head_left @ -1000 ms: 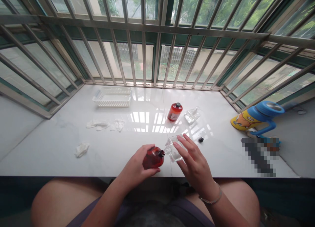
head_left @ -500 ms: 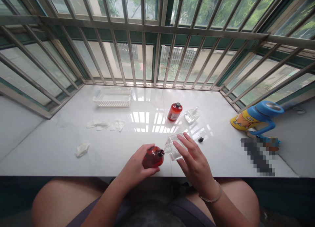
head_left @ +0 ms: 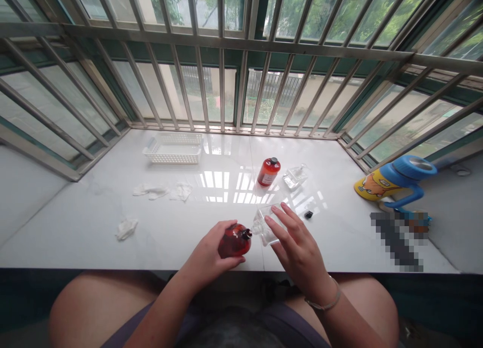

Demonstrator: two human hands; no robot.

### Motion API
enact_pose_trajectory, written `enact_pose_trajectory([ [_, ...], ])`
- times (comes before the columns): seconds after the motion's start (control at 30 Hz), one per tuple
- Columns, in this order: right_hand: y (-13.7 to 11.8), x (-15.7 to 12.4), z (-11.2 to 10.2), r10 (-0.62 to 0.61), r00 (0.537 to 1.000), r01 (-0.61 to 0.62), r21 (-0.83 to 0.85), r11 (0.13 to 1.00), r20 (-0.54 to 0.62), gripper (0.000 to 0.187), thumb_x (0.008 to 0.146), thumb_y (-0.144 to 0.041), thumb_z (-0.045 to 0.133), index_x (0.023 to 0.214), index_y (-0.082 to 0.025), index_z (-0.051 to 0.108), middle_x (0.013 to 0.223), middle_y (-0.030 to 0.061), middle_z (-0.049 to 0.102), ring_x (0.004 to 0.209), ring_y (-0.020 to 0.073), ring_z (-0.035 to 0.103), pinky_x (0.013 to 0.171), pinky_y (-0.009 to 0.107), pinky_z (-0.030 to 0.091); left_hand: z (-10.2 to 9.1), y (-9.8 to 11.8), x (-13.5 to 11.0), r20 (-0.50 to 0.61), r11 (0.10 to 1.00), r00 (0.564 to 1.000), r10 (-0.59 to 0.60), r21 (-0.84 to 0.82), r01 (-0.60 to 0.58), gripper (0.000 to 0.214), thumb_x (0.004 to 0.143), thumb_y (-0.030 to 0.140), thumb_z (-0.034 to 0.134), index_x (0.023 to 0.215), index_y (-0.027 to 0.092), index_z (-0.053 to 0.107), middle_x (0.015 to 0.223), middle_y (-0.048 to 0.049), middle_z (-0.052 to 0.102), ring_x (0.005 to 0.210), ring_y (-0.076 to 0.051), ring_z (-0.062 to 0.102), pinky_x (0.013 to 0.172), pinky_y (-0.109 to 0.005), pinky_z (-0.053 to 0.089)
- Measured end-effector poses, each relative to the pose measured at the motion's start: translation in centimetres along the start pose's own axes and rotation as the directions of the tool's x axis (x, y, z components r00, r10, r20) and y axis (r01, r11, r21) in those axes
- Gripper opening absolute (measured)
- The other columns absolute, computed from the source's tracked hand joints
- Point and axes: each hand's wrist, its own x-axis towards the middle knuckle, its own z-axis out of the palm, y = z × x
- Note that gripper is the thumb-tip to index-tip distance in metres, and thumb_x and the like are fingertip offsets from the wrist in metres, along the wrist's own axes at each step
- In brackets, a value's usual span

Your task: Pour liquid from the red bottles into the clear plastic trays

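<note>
My left hand (head_left: 214, 245) is wrapped round a red bottle (head_left: 234, 240) with a dark, uncapped neck, tilted toward the right. In my right hand (head_left: 296, 239) is a clear glass bottle (head_left: 265, 226), tipped so that its open mouth meets the red bottle's neck. The two mouths are touching or nearly so; I cannot tell whether liquid passes between them. A small black cap (head_left: 308, 214) lies on the white table just beyond my right hand.
A second red bottle (head_left: 269, 171) with a black cap stands farther back, beside another clear glass bottle (head_left: 295, 177). Crumpled tissues (head_left: 126, 229) lie at left, below a white plastic basket (head_left: 173, 151). A blue and yellow flask (head_left: 392, 179) is at right. Metal bars (head_left: 241, 93) edge the table's back.
</note>
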Motion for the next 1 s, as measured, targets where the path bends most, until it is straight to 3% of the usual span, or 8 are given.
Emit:
enact_pose_trajectory([
  [0.73, -0.3, -0.8, 1.6, 0.04, 0.998, -0.042, 0.046, 0.998, 0.05, 0.076, 0.096, 0.004, 0.054, 0.166, -0.026, 0.046, 0.165, 0.0125, 0.055, 0.163, 0.0362, 0.041, 0.122, 0.063, 0.054, 0.1, -0.2, -0.1, -0.037, 1.0, 0.999, 0.016, -0.026, -0.017, 0.078, 0.08, 0.034, 0.094, 0.149, 0.033, 0.057, 0.149, -0.008, 0.067, 0.137, -0.032, 0.066, 0.12, -0.049, 0.052],
  [1.0, -0.1, -0.5, 1.2, 0.04, 0.999, -0.042, 0.05, 0.998, 0.037, 0.071, 0.099, 0.001, 0.056, 0.164, -0.026, 0.048, 0.165, 0.0132, 0.055, 0.163, 0.0367, 0.04, 0.124, 0.064, 0.052, 0.4, -0.2, 0.0, -0.038, 0.999, 0.999, 0.009, -0.051, -0.011, 0.079, 0.079, 0.035, 0.096, 0.149, 0.032, 0.058, 0.149, -0.0084, 0.068, 0.137, -0.032, 0.066, 0.121, -0.049, 0.052],
])
